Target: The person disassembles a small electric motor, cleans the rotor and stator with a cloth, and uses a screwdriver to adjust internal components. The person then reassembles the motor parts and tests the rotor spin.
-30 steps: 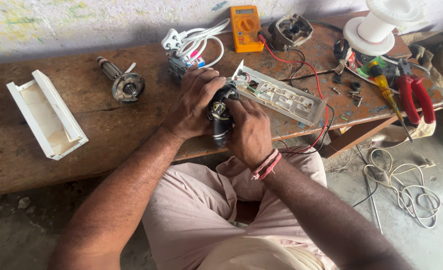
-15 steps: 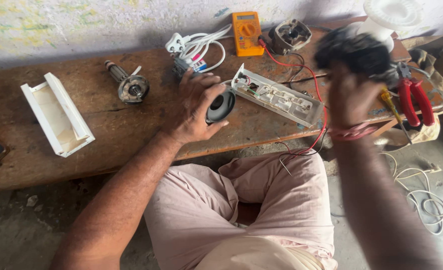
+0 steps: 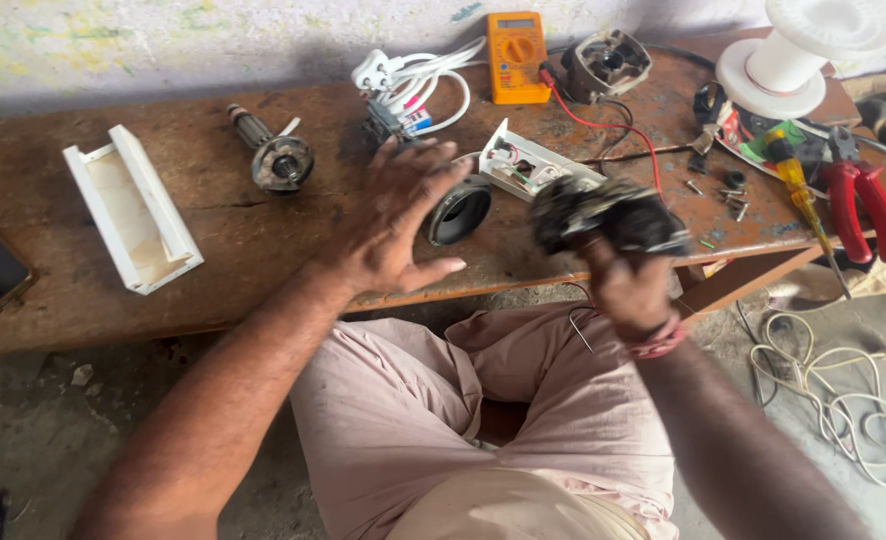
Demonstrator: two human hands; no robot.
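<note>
Head view. The left hand (image 3: 398,225) is spread flat, palm down, its fingers splayed and apart over the wooden bench (image 3: 263,240). It grips nothing; its fingertips lie just beside a black round ring (image 3: 460,212) that rests on the bench with its opening facing up and toward the person. The forearm runs from the lower left up to the bench edge.

The right hand (image 3: 628,285) is raised in front of the bench edge, wrist bent upward, with a red thread band at the wrist. Its fingers are clamped around the lower part of a dark motor part (image 3: 608,215), which is blurred. The part's long axis lies roughly level, running left to right, and it is held above the front edge of the bench, just in front of a white open casing (image 3: 528,160).

On the bench: 1 white rectangular tray (image 3: 133,210) at the left, 1 motor rotor (image 3: 275,155) with its shaft pointing up-left, 1 white plug with cable (image 3: 413,80), 1 orange multimeter (image 3: 516,55), 1 grey stator housing (image 3: 608,62), 1 white spool (image 3: 798,55), 1 yellow-handled screwdriver (image 3: 798,190), 1 pair of red-handled pliers (image 3: 863,205). A few loose screws (image 3: 728,195) lie near the pliers; the exact number is too small to tell. A coil of pale wire (image 3: 833,390) lies on the floor at the right.
</note>
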